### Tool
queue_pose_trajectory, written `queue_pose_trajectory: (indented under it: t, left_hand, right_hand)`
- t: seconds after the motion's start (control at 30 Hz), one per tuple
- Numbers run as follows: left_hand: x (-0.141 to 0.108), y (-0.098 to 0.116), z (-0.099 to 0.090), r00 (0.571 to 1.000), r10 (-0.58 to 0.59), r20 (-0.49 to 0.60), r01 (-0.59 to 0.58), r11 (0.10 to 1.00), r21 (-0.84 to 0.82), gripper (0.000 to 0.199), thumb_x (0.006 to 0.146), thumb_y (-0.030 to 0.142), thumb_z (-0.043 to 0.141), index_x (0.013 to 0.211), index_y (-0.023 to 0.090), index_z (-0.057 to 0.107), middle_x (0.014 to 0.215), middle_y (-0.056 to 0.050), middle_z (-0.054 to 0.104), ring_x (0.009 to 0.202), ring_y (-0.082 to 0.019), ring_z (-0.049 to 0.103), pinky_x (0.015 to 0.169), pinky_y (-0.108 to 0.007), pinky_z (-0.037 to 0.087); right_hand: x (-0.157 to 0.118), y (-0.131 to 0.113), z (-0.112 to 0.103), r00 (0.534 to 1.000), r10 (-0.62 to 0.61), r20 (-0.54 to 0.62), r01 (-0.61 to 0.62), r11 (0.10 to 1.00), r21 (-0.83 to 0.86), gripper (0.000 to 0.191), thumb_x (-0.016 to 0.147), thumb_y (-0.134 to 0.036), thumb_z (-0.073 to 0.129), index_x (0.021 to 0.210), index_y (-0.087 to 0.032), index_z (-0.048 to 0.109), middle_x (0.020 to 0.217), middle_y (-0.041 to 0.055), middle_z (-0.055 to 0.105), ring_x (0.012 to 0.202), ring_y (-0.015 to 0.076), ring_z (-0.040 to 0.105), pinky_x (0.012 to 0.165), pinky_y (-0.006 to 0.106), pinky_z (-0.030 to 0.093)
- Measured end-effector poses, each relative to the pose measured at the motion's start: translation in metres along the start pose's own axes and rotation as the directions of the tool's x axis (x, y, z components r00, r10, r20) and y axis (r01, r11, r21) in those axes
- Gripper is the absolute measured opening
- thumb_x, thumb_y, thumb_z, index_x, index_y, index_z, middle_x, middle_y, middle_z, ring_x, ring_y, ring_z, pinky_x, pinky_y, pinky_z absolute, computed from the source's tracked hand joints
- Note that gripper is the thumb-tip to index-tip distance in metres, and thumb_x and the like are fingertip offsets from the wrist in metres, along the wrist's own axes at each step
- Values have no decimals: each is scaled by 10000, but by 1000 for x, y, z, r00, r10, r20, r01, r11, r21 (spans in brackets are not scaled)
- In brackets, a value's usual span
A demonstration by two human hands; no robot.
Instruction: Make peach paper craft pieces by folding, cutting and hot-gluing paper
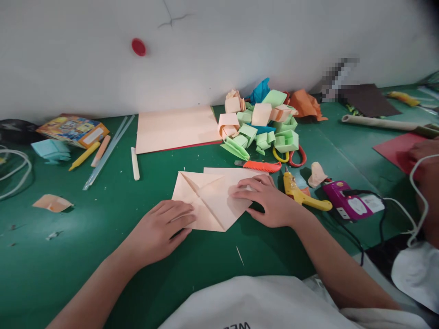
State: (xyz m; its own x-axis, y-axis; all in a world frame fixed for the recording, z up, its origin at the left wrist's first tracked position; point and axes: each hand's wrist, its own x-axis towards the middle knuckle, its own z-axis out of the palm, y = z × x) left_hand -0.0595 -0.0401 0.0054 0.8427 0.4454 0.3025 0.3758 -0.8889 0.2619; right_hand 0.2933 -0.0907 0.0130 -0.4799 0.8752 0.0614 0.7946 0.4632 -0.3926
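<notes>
A peach sheet of paper [209, 196], partly folded with creases crossing its left part, lies flat on the green table in front of me. My left hand [171, 224] rests on its lower left edge, fingers stretched out. On the sheet's right side lies my right hand [265, 198], its fingers spread and pressing the paper. Just beyond that hand is an orange utility knife [262, 166] with its blade partly out. A yellow glue gun [302, 194] sits to the right of my right hand.
Folded green and peach paper pieces [260, 123] are heaped by the wall, with scissors [297, 156] below. Stacked peach sheets [176, 130] lie at the back. Left are glue sticks [109, 153] and a colourful box [73, 130]. A purple power box [353, 201] with cables and another person's arm [430, 196] are right.
</notes>
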Motion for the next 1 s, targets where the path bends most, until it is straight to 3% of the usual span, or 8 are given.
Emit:
queue_pose_trajectory:
  t: [0.23,0.4,0.6,0.8,1.0]
  left_hand:
    - [-4,-13,-11,1000,25,-4,-25,994,-110,294,969,129,551,1137,252,759,1252,-59,749,1172,-210,703,1026,-388,593]
    - [-10,-23,-13,1000,15,13,-14,992,-123,381,969,82,506,1215,256,740,1316,-48,730,1268,-208,667,1090,-384,570]
    - [-11,-25,-19,999,-38,11,39,972,-230,237,925,75,497,903,192,703,1272,-97,736,1266,-220,668,1040,-360,597]
    - [-9,-23,-20,999,-47,14,49,964,-260,243,924,68,489,938,194,696,1207,-92,748,1242,-211,678,1032,-352,593]
    - [-11,-27,-18,998,-67,12,68,958,-278,223,921,75,516,939,199,700,1202,-83,752,1236,-215,680,1037,-340,585]
  right_hand:
    - [-2,-5,-1,996,-62,58,60,998,31,713,762,-112,623,1441,-326,585,1582,60,446,1376,360,376,1136,617,361]
    - [-1,-2,1,997,-68,45,66,996,54,629,822,-173,637,1439,-285,587,1564,74,487,1398,351,353,1154,604,354]
    - [1,-3,1,994,-107,14,106,993,44,583,832,-180,640,1403,-296,624,1509,74,548,1350,343,408,1128,594,378]
    - [2,-8,0,985,-164,-51,166,985,50,506,847,-128,588,1327,-265,675,1408,58,637,1269,298,476,1114,531,418]
    - [2,-5,5,982,-181,-57,181,983,-1,515,838,-23,533,1253,-265,718,1444,49,608,1261,310,448,1078,530,446]
